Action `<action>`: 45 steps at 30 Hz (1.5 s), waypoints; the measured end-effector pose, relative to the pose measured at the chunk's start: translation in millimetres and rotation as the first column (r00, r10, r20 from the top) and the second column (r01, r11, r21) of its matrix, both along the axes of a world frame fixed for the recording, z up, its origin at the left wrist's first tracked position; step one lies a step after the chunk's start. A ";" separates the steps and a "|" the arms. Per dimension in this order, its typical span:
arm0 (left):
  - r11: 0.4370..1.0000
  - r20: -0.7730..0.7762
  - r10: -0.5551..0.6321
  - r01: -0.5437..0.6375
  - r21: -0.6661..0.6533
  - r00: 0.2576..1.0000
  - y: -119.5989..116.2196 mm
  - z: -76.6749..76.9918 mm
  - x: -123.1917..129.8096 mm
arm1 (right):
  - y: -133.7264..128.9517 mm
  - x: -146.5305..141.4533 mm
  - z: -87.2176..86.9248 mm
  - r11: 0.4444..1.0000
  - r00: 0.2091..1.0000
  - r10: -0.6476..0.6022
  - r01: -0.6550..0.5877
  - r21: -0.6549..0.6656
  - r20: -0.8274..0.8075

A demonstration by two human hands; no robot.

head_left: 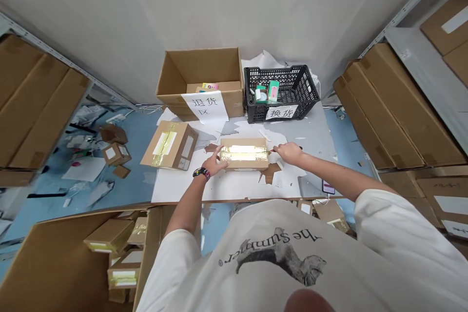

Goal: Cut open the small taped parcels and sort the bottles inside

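Note:
A small cardboard box [243,161] with shiny yellowish tape along its top lies on the table in front of me. My left hand [215,163] grips its left end, thumb toward the near side and fingers at the far corner. My right hand [288,152] is closed around a slim knife [272,150] that looks like a box cutter, with a bit of red near the fingers. Its thin blade lies at the tape by the box's right end. Most of the handle is hidden in my fist.
A taped carton [171,145] stands at left. Behind are an open cardboard box [204,66] with a paper sign and a black crate [281,112] holding small boxes. A phone [328,187] lies by the right edge. A large bin [66,263] of parcels stands lower left. Shelves flank both sides.

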State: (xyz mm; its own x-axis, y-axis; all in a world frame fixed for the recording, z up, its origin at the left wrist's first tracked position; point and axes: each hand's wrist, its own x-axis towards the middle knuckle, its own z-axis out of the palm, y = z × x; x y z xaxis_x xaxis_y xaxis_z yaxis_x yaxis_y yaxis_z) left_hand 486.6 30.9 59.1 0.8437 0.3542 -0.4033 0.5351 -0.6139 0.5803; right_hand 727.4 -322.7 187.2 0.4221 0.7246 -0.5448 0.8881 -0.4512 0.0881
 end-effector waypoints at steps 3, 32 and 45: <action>1.000 -0.018 0.002 -0.003 -0.012 1.000 1.8 2.7 1.6 | 3.6 1.1 -5.6 0.999 1.000 -0.020 0.020 0.041 -0.012; 0.949 0.233 0.240 -0.178 -0.260 0.942 -29.6 -19.9 1.8 | -19.8 11.7 11.1 0.999 0.999 -0.050 0.050 0.014 -0.013; 0.925 0.228 0.315 -0.245 -0.290 0.921 -32.2 -39.6 4.0 | 170.9 -73.8 -8.9 0.987 0.992 0.096 -0.084 0.139 -0.084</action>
